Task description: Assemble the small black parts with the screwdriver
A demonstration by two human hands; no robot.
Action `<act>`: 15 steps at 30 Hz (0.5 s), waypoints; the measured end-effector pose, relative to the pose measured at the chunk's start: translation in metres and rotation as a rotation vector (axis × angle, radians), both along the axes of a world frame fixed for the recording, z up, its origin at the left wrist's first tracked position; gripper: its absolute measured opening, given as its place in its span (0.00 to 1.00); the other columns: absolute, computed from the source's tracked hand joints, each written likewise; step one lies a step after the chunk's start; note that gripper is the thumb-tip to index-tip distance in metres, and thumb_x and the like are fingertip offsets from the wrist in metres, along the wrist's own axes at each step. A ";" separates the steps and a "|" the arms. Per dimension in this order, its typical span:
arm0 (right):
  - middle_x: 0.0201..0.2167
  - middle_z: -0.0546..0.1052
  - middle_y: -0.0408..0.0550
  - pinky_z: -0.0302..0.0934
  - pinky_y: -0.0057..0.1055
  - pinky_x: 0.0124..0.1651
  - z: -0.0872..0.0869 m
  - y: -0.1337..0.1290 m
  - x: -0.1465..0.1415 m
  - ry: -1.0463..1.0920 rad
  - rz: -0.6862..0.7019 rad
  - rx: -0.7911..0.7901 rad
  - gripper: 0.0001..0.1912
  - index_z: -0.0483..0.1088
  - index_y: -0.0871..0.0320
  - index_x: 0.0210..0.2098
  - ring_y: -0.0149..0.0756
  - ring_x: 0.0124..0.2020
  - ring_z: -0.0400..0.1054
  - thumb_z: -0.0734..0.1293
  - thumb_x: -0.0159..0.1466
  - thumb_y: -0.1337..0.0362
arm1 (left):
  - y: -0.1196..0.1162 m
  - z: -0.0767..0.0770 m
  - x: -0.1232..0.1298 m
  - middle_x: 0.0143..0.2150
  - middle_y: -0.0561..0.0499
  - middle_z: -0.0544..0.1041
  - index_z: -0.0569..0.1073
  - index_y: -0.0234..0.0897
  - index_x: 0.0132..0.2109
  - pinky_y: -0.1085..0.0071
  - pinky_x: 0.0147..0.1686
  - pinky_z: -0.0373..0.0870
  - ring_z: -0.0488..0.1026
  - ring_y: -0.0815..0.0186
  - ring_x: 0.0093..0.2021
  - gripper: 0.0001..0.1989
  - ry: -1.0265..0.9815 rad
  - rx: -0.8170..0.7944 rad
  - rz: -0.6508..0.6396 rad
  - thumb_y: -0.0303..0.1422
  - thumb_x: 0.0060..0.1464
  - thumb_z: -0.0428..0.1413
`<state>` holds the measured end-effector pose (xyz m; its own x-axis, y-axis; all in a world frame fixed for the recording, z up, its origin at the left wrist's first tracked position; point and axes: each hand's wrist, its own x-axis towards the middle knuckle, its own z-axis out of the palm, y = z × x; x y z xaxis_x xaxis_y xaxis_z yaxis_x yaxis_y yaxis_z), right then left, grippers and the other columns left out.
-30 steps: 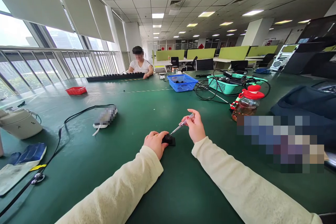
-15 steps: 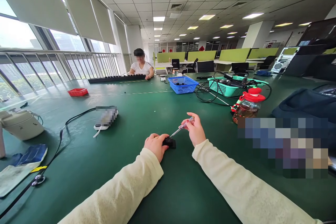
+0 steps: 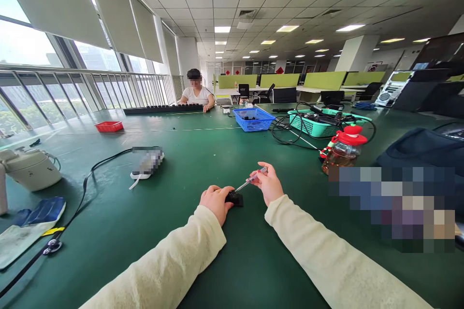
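On the green table, my left hand (image 3: 216, 203) is closed on a small black block-like part (image 3: 236, 199), its thumb and fingers holding the left side. What this part is I cannot make out. My right hand (image 3: 268, 184) pinches the clear handle of a screwdriver (image 3: 253, 177). The screwdriver slants down to the left, and its metal tip meets the top of the black part beside my left fingers. The exact spot under the tip is too small to see.
Ahead stand a blue basket (image 3: 254, 120) and a green basket (image 3: 314, 125) full of cables. A red-lidded bottle (image 3: 344, 150) is at right. Leftward are a red tray (image 3: 109, 127), a lanyard (image 3: 84, 193) and a white kettle-like vessel (image 3: 31, 171). A person (image 3: 196, 94) sits across the table.
The fingers of my right hand have shifted slightly on the screwdriver handle. My left hand keeps the black part in the same place. The whole view has tipped slightly.
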<state>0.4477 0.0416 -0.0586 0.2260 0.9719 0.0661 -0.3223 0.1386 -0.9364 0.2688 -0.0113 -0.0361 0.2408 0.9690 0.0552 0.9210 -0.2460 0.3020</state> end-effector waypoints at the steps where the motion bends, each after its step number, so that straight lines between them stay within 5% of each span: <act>1: 0.23 0.73 0.35 0.68 0.36 0.36 -0.002 0.001 0.000 0.010 0.003 -0.021 0.21 0.60 0.53 0.43 0.33 0.25 0.73 0.68 0.51 0.62 | 0.000 0.000 0.000 0.51 0.50 0.77 0.70 0.47 0.56 0.57 0.59 0.60 0.64 0.57 0.58 0.21 0.002 0.002 0.001 0.31 0.55 0.54; 15: 0.23 0.74 0.36 0.70 0.38 0.34 -0.011 0.006 0.004 0.067 0.013 -0.054 0.19 0.61 0.52 0.42 0.35 0.25 0.75 0.67 0.52 0.65 | 0.001 -0.004 -0.001 0.52 0.48 0.77 0.69 0.47 0.57 0.55 0.58 0.60 0.64 0.55 0.58 0.22 -0.015 0.023 -0.013 0.31 0.55 0.54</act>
